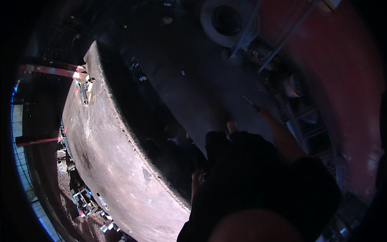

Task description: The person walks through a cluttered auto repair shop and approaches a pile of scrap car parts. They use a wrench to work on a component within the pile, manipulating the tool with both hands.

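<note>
In my right hand (264, 113) is a screwdriver (251, 103) with a thin shaft and a dark handle, its tip pointing up and to the left. That hand is held out over the dark floor (209, 84), to the right of my body. My left hand (196, 180) is low beside my body, close to the edge of a pale, worn worktop (133, 169). Deep shadow hides most of its fingers, so I cannot make out whether it holds anything.
Tools and a cable (85, 90) lie at the worktop's far end, by a red beam (52, 71). Mixed clutter (90, 201) sits beyond its left edge. A tyre-like ring (229, 22) lies at the top. A large red surface (342, 76) curves along the right, beside shadowed racks (308, 121).
</note>
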{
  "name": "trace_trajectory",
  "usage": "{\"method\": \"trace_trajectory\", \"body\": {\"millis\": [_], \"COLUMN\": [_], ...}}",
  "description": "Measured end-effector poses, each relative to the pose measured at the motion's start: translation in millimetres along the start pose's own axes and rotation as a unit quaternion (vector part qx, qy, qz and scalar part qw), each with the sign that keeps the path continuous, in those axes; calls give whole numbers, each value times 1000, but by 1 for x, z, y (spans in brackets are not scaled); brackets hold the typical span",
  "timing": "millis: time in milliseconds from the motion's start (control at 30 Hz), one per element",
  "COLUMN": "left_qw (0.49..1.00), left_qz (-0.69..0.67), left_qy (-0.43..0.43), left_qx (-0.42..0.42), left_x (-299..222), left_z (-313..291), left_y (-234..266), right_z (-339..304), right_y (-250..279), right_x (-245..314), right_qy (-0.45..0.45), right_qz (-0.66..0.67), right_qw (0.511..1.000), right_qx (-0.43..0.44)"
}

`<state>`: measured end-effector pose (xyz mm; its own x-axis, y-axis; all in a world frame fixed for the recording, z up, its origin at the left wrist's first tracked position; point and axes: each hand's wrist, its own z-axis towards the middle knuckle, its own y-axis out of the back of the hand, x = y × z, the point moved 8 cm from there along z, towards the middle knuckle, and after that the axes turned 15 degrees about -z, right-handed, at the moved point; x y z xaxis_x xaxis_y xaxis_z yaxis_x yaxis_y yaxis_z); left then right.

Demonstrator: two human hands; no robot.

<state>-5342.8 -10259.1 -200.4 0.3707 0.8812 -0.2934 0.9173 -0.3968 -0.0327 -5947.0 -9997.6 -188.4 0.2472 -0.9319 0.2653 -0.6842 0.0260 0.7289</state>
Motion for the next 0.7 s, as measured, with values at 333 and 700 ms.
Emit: {"method": "trace_trajectory", "body": {"millis": [333, 700], "left_qw": [988, 918], "left_qz": [-141, 192], "left_qy": [22, -326], "left_qx": [-62, -119], "left_x": [-273, -927], "left_z": [84, 232], "left_y": [-43, -181], "right_z": [255, 343], "right_y": [209, 217], "right_x": [388, 357], "right_qy": [184, -241], "right_qz": [42, 39], "right_qw": [975, 956], "right_qx": [-120, 163]}}
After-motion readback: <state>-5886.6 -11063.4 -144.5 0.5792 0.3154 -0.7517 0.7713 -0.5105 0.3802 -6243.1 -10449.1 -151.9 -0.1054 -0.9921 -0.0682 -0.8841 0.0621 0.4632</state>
